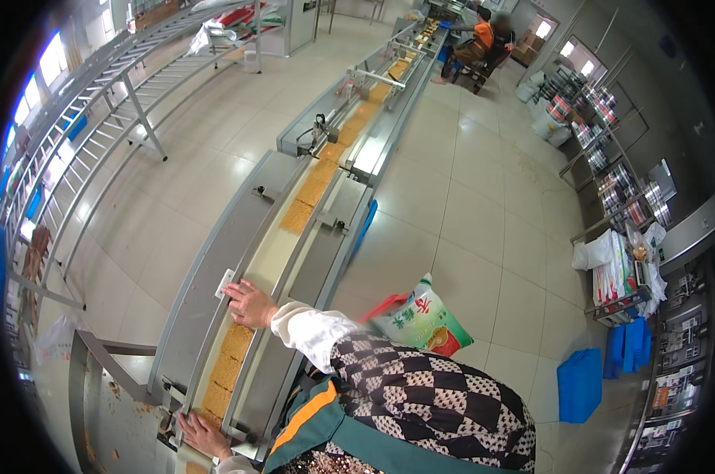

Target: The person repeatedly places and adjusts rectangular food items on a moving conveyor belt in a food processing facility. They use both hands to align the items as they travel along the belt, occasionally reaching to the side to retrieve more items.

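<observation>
A belt conveyor [268, 263] runs away from me, carrying a row of golden, crumbly-looking snack slabs [227, 364]. My right hand [252, 304] reaches across the belt at the near row's far end, palm down with fingers spread. Its fingertips are at the far guide rail, close to a small white box [224, 284]. Lower in the picture, my left hand [203, 437] lies across the belt at the row's near end, fingers apart. Whether either palm presses on slabs is hidden. A second run of slabs [310, 198] lies further up the belt, past a bare stretch.
A metal chute [111, 415] with crumbs stands beside the conveyor. Beyond it curves a roller conveyor [114, 101]. A printed bag [425, 323] is beside my right arm. Blue crates [581, 385] and shelves of film rolls [618, 189] line the right. Two people [481, 41] sit at the conveyor's far end.
</observation>
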Demonstrator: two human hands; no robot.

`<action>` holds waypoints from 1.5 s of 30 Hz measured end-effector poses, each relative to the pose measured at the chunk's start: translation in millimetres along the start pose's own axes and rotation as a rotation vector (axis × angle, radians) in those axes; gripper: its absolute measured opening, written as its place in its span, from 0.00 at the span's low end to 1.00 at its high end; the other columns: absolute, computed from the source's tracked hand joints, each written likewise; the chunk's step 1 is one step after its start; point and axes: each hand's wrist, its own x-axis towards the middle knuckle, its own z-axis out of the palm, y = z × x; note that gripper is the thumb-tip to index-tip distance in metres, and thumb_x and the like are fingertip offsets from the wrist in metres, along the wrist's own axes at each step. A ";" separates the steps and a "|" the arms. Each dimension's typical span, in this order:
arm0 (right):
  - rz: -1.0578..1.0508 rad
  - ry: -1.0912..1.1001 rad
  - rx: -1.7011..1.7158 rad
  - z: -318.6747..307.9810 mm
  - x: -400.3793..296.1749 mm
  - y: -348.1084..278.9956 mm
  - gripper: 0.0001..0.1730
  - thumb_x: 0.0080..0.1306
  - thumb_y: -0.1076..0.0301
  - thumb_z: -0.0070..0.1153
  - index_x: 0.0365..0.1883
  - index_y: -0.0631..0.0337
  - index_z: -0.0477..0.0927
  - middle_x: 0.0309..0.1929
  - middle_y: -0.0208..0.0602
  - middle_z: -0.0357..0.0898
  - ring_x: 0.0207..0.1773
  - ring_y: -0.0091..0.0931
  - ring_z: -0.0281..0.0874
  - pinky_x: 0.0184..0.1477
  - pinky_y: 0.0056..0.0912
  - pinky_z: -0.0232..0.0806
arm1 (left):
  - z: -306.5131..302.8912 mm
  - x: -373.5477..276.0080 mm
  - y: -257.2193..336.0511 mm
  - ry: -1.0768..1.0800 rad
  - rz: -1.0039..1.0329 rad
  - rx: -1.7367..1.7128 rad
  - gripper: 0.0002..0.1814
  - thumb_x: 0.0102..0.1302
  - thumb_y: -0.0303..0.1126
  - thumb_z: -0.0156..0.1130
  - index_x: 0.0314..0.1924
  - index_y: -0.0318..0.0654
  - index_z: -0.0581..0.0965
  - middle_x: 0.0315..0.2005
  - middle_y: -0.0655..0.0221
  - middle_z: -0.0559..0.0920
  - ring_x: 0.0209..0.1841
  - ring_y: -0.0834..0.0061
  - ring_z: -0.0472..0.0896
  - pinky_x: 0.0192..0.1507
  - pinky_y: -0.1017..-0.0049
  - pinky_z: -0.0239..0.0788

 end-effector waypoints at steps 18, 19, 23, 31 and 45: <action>0.012 -0.023 0.082 -4.0 -1.0 -1.7 0.15 0.66 0.55 0.50 0.35 0.56 0.81 0.73 0.36 0.60 0.77 0.32 0.49 0.76 0.47 0.42 | 6.3 -0.1 -5.4 0.013 0.014 0.017 0.21 0.75 0.47 0.41 0.57 0.50 0.77 0.71 0.77 0.61 0.73 0.68 0.56 0.69 0.56 0.46; 0.014 -0.018 0.087 -4.3 -1.2 -1.0 0.15 0.67 0.55 0.50 0.36 0.57 0.81 0.73 0.36 0.59 0.77 0.32 0.49 0.76 0.47 0.42 | 6.6 0.4 -5.0 0.011 0.018 0.017 0.21 0.75 0.46 0.41 0.56 0.49 0.77 0.71 0.77 0.61 0.73 0.68 0.56 0.69 0.56 0.46; -0.002 0.044 0.076 -3.4 -1.7 2.4 0.13 0.64 0.57 0.51 0.33 0.57 0.81 0.70 0.37 0.63 0.75 0.32 0.54 0.75 0.47 0.45 | -3.2 -0.8 6.5 -0.011 0.000 -0.039 0.20 0.74 0.45 0.43 0.55 0.48 0.78 0.71 0.75 0.63 0.73 0.67 0.56 0.69 0.54 0.44; -0.149 0.424 0.033 0.8 12.5 6.7 0.07 0.53 0.65 0.53 0.22 0.55 0.81 0.45 0.38 0.82 0.54 0.36 0.76 0.55 0.47 0.65 | 35.2 7.0 -16.6 0.389 0.288 -0.091 0.15 0.66 0.37 0.56 0.50 0.45 0.81 0.63 0.62 0.74 0.65 0.60 0.69 0.63 0.58 0.58; -0.137 0.113 -0.021 -5.5 3.8 8.2 0.12 0.62 0.55 0.53 0.36 0.50 0.82 0.67 0.33 0.68 0.71 0.34 0.60 0.71 0.50 0.52 | -11.0 -9.8 17.8 0.095 -0.101 -0.152 0.16 0.66 0.45 0.54 0.52 0.58 0.80 0.68 0.82 0.65 0.73 0.73 0.57 0.71 0.45 0.41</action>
